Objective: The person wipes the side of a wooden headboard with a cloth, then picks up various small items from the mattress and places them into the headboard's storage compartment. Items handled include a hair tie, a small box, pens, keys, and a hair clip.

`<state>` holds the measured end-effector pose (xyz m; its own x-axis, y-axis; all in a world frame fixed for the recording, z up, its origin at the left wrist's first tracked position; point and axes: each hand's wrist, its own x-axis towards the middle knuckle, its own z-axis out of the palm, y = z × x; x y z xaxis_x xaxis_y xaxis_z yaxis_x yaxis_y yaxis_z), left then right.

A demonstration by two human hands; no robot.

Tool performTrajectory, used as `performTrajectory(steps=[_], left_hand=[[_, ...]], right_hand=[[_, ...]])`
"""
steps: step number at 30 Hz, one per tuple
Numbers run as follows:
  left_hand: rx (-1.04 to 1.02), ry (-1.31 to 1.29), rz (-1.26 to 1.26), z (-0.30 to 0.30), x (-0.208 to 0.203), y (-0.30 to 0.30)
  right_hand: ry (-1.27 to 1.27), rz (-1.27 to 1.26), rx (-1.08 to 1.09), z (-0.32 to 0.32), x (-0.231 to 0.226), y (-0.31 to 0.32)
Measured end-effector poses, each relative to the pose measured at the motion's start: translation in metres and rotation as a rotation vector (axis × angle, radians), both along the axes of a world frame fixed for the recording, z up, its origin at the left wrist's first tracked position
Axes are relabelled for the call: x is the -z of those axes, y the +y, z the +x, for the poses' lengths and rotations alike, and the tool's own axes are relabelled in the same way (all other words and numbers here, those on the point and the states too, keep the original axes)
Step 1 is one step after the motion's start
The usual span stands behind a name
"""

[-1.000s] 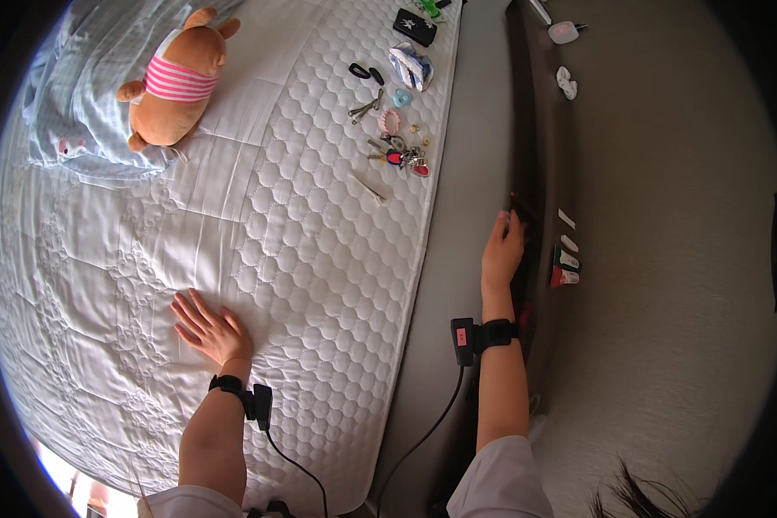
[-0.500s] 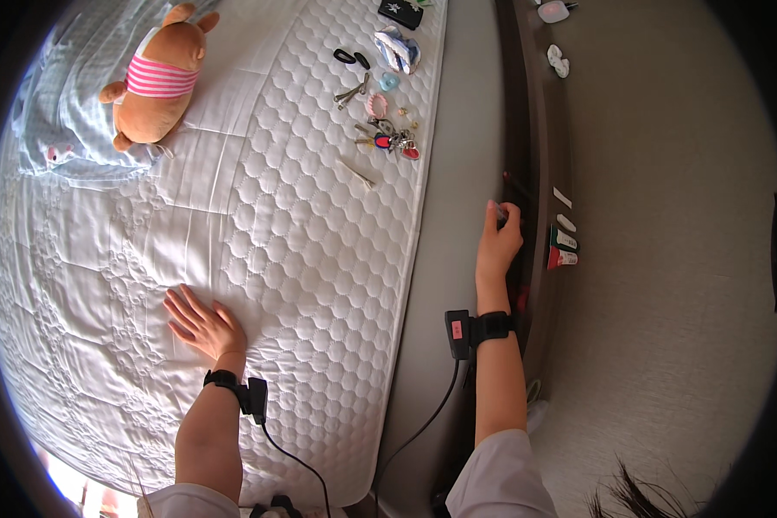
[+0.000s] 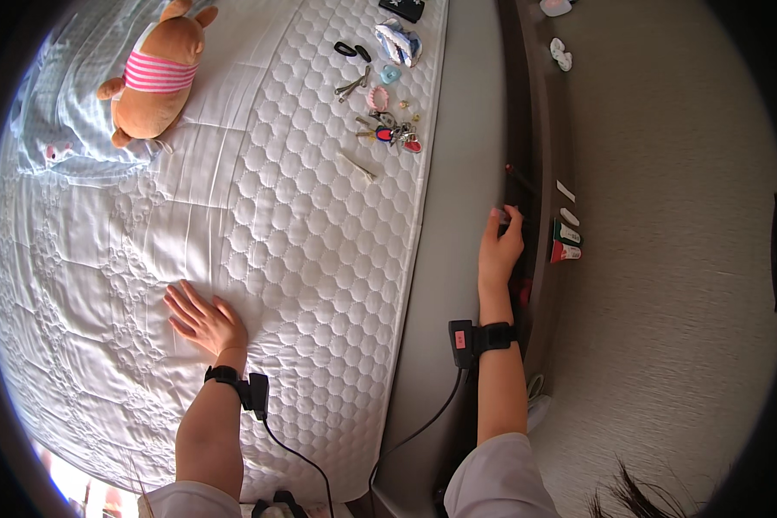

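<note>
My left hand (image 3: 205, 321) rests flat on the white quilted mattress pad (image 3: 319, 259), fingers spread, holding nothing. To the right, past the bed's edge, my right hand (image 3: 499, 252) is over the dark gap beside the grey bed side (image 3: 445, 233). Its thumb and fingers pinch a small, clear-looking thing (image 3: 503, 216), too small to name. Farther up the pad lie a pair of tweezers (image 3: 358, 167), a bunch of keys (image 3: 393, 135), a pink hair tie (image 3: 377, 99), nail clippers (image 3: 352, 85) and a blue-and-white scrunchie (image 3: 397, 43).
A brown plush toy (image 3: 154, 78) in a pink-striped top lies on a pale blue cloth at the far left. Along the dark ledge (image 3: 540, 155) to the right sit red and green packages (image 3: 566, 243) and small white pieces (image 3: 570, 216). Cables trail from both wrists.
The view has shifted slightly. My right hand's fingers have shifted a little around the small thing over the gap. My left hand stays flat on the pad.
</note>
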<state>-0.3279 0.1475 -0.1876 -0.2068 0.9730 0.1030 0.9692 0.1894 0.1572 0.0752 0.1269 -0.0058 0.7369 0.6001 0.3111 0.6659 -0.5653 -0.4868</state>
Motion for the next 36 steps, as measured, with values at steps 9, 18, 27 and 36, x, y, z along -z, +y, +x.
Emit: performTrajectory(steps=[9, 18, 27, 36], left_hand=[[-0.002, 0.0, -0.014, 0.001, -0.002, 0.0], [-0.003, 0.009, -0.023, 0.0, -0.001, 0.0], [-0.014, 0.002, -0.035, 0.0, 0.001, 0.0], [0.0, 0.014, -0.015, 0.0, 0.0, 0.0]], right_hand=[[-0.244, -0.201, 0.007, 0.001, -0.002, 0.003], [-0.003, -0.031, -0.051, 0.059, -0.015, 0.055], [0.139, -0.011, -0.034, 0.082, 0.002, 0.043], [0.041, -0.111, -0.014, 0.078, -0.01, 0.05]])
